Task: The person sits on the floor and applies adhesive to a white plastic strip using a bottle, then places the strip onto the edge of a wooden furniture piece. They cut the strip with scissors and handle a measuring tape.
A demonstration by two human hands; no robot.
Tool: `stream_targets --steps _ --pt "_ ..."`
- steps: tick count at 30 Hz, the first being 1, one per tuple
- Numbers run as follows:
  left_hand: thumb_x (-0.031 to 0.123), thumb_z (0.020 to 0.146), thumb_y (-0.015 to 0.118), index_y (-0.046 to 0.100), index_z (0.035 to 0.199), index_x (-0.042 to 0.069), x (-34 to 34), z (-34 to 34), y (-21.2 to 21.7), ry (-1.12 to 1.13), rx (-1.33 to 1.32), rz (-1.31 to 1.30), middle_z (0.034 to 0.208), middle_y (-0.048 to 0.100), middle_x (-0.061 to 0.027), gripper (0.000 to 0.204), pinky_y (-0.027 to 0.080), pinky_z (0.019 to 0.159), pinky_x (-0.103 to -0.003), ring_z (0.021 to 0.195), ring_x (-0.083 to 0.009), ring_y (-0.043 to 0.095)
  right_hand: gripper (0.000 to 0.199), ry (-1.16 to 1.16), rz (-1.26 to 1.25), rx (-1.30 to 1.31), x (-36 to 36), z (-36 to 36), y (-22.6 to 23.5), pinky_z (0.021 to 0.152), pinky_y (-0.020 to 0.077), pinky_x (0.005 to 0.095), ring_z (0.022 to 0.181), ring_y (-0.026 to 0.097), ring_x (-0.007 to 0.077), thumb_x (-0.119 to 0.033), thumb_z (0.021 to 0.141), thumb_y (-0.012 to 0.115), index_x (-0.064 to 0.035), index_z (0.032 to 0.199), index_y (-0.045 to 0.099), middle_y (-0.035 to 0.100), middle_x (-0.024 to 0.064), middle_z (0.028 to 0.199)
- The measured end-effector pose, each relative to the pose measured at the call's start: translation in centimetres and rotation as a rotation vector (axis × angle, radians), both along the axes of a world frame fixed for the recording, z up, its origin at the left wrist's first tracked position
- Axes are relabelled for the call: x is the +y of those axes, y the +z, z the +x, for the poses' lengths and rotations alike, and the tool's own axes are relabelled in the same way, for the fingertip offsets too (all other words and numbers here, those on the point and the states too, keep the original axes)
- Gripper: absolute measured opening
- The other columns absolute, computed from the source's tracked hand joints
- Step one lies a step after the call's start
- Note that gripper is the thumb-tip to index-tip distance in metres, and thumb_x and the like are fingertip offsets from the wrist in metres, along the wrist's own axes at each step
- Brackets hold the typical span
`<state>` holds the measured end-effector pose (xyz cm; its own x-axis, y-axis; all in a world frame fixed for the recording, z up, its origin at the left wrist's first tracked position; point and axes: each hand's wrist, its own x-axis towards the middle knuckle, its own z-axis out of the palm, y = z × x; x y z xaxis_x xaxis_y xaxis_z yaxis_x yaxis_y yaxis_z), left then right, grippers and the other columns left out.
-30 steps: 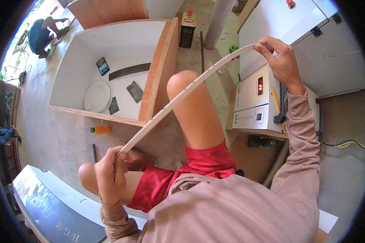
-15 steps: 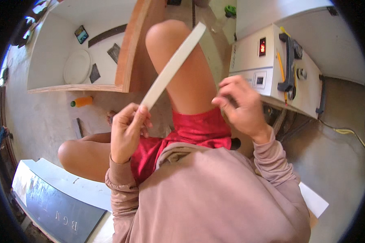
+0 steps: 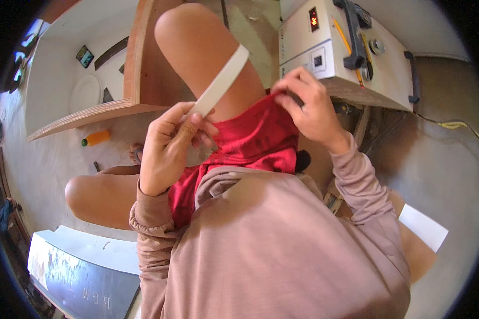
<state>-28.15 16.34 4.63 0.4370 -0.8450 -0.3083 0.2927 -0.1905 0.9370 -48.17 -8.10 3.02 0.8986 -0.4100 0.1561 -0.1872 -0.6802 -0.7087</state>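
One flat white strip point(image 3: 221, 82) is gripped by the left hand point(image 3: 169, 146), its lower end hidden, and shorts point(image 3: 255, 133) are pinched by the blurred right hand point(image 3: 315, 110).

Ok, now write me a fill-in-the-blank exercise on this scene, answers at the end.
1. The white strip is held in the person's ____ hand.
2. The person's shorts are ____.
3. The orange bottle has a ____ cap.
4. The plate is ____ in colour.

Missing words: left; red; green; white.
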Motion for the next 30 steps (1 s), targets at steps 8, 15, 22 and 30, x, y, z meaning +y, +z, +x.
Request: stream_targets --steps 8,15,22,30 --pt "0.020 0.114 0.058 0.071 0.123 -0.001 3.6 -2.8 -0.1 0.065 0.047 0.019 0.094 0.068 0.0008 0.027 0.049 0.078 -0.022 0.085 -0.0057 0.060 0.041 0.020 0.113 0.458 7.9 -10.1 2.3 0.088 0.0530 0.0452 0.098 0.063 0.0369 -0.017 0.086 0.086 -0.0017 0.118 0.064 0.060 0.0183 0.107" --pt "0.002 0.111 0.048 0.061 0.120 0.003 7.0 -6.9 -1.0 -0.183 -0.386 0.349 0.090 0.065 -0.0036 0.015 0.052 0.069 -0.027 0.085 -0.0089 0.063 0.013 0.056 0.122 0.229 8.4 -6.8 4.7 0.076 0.0535 0.0403 0.084 0.066 0.0309 -0.008 0.090 0.080 -0.0032 0.101 0.075 0.063 0.0141 0.095" --pt "-0.002 0.108 0.054 0.060 0.117 0.003 5.8 -8.5 -2.3 0.286 -0.489 0.242 0.076 0.053 -0.0121 0.012 0.048 0.061 -0.030 0.065 -0.0155 0.054 0.012 0.429 0.135 0.129 10.5 -1.9 0.2 0.081 0.0554 0.0457 0.085 0.066 0.0385 -0.011 0.097 0.069 0.0003 0.099 0.070 0.066 0.0151 0.092" --pt "0.002 0.111 0.053 0.059 0.117 0.003 4.2 -8.2 -4.1 0.585 -0.297 0.024 0.074 0.048 0.0038 0.008 0.034 0.055 -0.023 0.064 -0.0034 0.041 0.021 0.827 0.870 0.612 4.3 1.7 -0.9 0.088 0.0556 0.0307 0.095 0.068 0.0133 -0.013 0.106 0.065 0.0015 0.117 0.075 0.078 0.0066 0.106"
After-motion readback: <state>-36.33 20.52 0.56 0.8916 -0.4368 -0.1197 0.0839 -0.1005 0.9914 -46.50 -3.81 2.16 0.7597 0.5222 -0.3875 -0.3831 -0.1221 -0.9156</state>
